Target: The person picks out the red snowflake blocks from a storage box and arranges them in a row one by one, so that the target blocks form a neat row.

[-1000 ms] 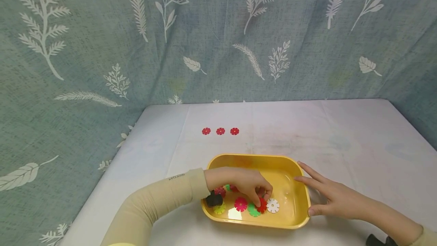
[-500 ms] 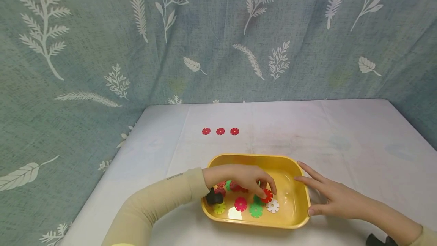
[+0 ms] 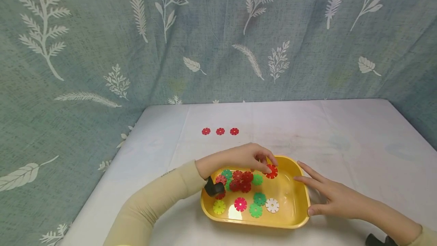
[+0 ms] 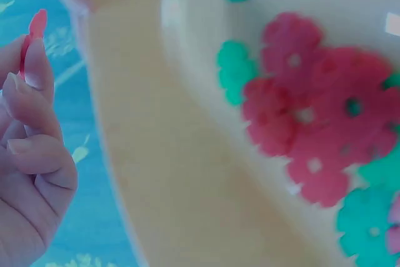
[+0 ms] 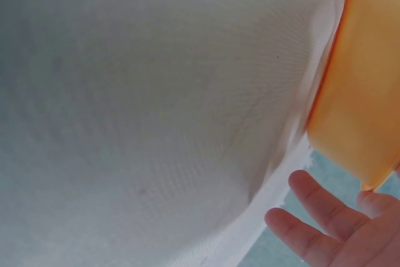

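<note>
3 discs lay beyond the tray, towards its 11 o'clock. The left hand pinched 1 red disc by its edge, above 1 o'clock; so slight a hold risked slipping. The right hand, spread wide, touched 3 o'clock.

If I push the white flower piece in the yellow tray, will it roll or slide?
Probably slide: the white flower piece lies flat. The yellow tray looks shiny inside, so the piece may slip easily. It's likely light: the left hand holds a similar red piece in just a pinch.
</note>
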### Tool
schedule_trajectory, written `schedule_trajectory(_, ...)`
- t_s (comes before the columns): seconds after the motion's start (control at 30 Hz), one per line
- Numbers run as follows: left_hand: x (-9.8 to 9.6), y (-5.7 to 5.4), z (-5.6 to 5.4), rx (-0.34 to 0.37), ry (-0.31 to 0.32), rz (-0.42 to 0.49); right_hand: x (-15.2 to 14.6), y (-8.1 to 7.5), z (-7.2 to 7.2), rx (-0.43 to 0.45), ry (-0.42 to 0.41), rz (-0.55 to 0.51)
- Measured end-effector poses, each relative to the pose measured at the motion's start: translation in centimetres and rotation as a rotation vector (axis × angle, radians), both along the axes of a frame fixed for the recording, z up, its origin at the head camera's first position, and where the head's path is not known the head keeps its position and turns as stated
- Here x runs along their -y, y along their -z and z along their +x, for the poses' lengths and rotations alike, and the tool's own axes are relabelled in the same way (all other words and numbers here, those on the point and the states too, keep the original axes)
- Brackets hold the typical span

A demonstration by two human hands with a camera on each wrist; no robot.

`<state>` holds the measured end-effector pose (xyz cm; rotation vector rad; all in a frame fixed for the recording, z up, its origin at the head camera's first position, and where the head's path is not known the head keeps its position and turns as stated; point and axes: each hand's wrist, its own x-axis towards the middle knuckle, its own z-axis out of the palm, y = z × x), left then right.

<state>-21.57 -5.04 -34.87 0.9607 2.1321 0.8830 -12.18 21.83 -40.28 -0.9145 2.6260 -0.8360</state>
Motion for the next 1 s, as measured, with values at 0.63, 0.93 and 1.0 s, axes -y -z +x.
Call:
schedule_trajectory(0.63,1.7,-3.6,-5.4,-0.024,-0.262,0.160,0.0,0.1,-0.1,0.019,0.007,-0.013)
schedule_trajectory(0.93,1.8,-3.9,-7.3,-0.056,-0.397,0.119,-0.1,-0.1,0.0,0.005,0.005,0.010)
schedule_trajectory(1.0,1.7,-3.9,-7.8,-0.039,-0.430,0.114,0.0,-0.1,0.0,0.015,0.008,0.004)
